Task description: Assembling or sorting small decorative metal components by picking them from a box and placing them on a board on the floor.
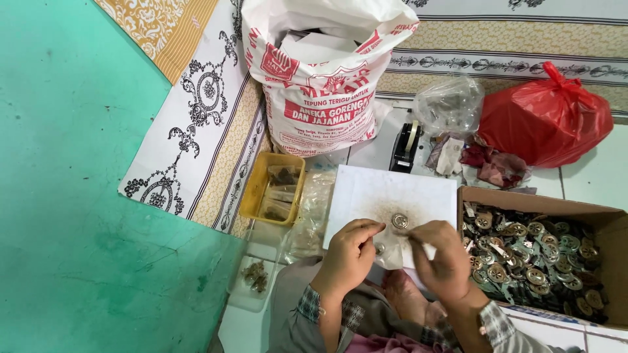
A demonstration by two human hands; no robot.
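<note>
White floor tiles [589,170] meet a green wall at the left, with a patterned cloth [203,111] spread at the far side. Near the middle lies a white board [366,189], and a round metal disc [400,221] sits on it. Both hands work just near of it: the left hand [348,256] pinches a small clear plastic bag [391,252], and the right hand [442,259] grips the same bag's other edge. At right, a cardboard box [611,219] holds many metal discs. Farther off stand a printed sack [320,85] and a red bag [546,121]; a yellow tray [256,186] sits left.
</note>
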